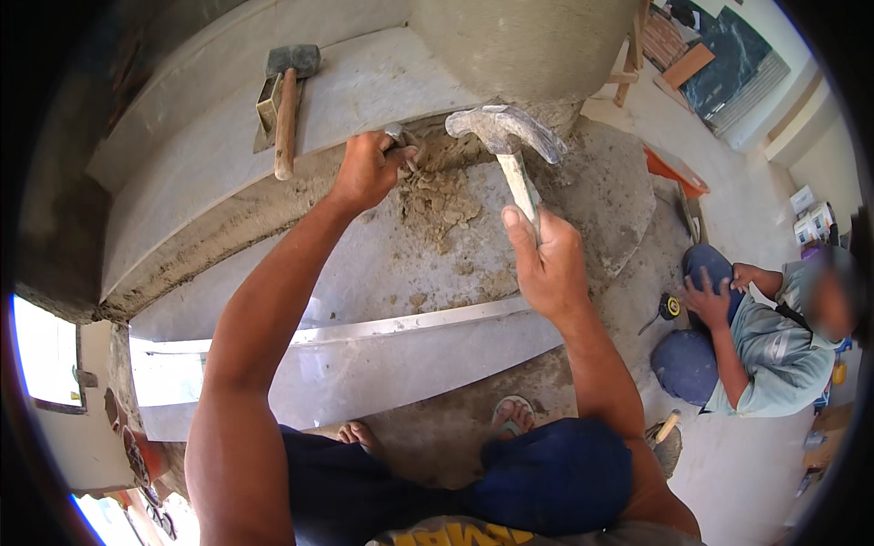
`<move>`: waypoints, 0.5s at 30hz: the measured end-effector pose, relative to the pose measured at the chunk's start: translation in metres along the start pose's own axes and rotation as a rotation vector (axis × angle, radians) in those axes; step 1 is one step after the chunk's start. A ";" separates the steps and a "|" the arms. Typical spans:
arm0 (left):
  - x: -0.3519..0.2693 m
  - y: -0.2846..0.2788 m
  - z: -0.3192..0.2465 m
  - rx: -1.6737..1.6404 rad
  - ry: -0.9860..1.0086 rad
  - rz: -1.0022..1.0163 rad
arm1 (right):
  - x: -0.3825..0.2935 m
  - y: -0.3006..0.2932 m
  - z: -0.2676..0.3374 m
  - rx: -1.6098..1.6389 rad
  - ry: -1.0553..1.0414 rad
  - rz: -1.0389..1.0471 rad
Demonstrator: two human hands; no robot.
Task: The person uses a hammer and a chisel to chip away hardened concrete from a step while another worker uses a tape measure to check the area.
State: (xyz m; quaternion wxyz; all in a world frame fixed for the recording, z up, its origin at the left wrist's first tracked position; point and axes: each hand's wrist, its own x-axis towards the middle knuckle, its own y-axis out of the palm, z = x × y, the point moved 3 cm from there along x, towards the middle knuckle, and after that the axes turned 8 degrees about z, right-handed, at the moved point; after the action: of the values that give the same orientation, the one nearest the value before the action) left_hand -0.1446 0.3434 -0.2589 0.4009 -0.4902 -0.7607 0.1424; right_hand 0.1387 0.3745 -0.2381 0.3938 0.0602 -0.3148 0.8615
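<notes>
My left hand (365, 170) grips a metal chisel (394, 130), its head showing above my fingers and its lower end against the mortar under the upper slab's edge. My right hand (550, 263) is closed around the pale handle of a claw hammer (502, 130). The mortar-smeared hammer head is raised to the right of the chisel, apart from it. Crumbled mortar (440, 205) lies below the chisel on a grey stone step slab (341, 273). Above the joint runs the upper stone slab (382, 75).
A rubber mallet (285, 123) leans over a plastering trowel (268, 102) on the upper slab. A round column (519, 48) rises behind. At right are a seated person (758, 341), a tape measure (670, 306), an orange basin (672, 170) and a wooden-handled trowel (667, 426).
</notes>
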 end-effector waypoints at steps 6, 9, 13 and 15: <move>0.003 0.005 0.007 0.230 -0.147 0.118 | -0.003 -0.001 -0.008 0.053 0.024 0.013; -0.003 0.027 0.023 0.059 0.002 0.066 | -0.001 0.006 -0.006 0.125 0.020 0.022; 0.005 0.042 -0.019 0.243 0.095 0.099 | -0.003 0.001 -0.012 0.113 0.035 0.020; 0.009 0.043 -0.024 0.249 0.010 0.061 | -0.004 0.002 -0.010 0.114 0.041 0.030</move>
State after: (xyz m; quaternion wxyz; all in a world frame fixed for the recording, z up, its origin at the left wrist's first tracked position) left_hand -0.1011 0.3675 -0.2658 0.4581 -0.4602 -0.7199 0.2454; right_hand 0.1414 0.3772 -0.2480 0.3831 0.0601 -0.2581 0.8849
